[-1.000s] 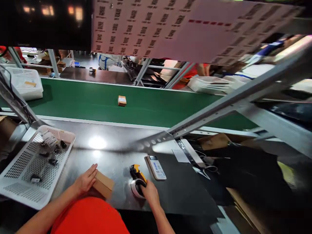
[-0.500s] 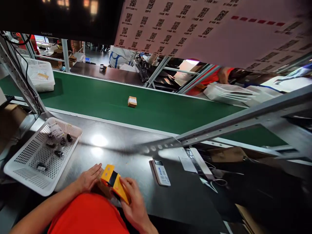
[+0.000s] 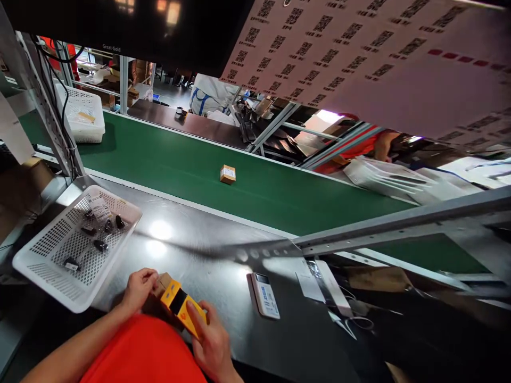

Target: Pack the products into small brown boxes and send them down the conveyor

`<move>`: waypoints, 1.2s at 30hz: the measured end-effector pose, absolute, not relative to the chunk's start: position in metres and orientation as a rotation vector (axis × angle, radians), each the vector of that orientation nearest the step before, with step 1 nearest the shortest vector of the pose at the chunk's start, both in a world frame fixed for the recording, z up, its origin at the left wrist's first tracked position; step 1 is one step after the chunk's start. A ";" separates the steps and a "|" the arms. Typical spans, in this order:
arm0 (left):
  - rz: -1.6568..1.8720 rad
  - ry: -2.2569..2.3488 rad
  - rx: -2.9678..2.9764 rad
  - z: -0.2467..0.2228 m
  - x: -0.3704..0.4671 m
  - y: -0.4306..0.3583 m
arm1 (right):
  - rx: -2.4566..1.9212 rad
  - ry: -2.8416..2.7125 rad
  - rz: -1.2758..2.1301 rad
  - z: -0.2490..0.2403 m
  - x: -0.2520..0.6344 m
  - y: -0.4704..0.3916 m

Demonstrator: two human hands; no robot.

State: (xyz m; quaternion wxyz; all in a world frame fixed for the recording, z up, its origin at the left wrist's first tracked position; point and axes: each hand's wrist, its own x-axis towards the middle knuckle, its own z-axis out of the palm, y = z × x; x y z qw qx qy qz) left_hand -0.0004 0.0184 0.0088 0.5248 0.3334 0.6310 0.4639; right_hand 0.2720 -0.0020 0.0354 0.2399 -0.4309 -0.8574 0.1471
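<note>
My right hand [image 3: 212, 336] is wrapped round a yellow hand-held tool [image 3: 181, 308] with a black band, which looks like a tape dispenser. It is tilted, close against my red shirt. Beneath and beside its far end shows a small brown cardboard box [image 3: 161, 283], mostly covered. My left hand [image 3: 139, 288] is closed, its thumb and fingers pinched at the box's left edge. Whatever lies under the tool is hidden.
A white basket [image 3: 30, 271] with several bagged black items stands left. On the metal bench [image 3: 199, 260] lies a white handheld device [image 3: 265, 297]. A small labelled box [image 3: 228, 174] sits on the green conveyor [image 3: 171, 159]. A slanted metal beam [image 3: 383, 226] crosses at right.
My left hand has gone from outstretched fingers to a pinch at the box edge. The yellow tool has shifted slightly left and down in my right hand. The view has turned a little.
</note>
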 end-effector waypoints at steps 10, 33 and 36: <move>0.893 1.134 0.370 0.057 0.029 0.022 | -1.206 -2.398 0.464 0.045 0.270 0.002; 0.769 1.741 0.991 0.025 -0.002 0.056 | -1.395 -2.655 0.596 0.057 0.279 0.000; 0.783 1.704 0.942 0.014 -0.003 0.058 | -1.429 -2.632 0.473 0.034 0.281 -0.004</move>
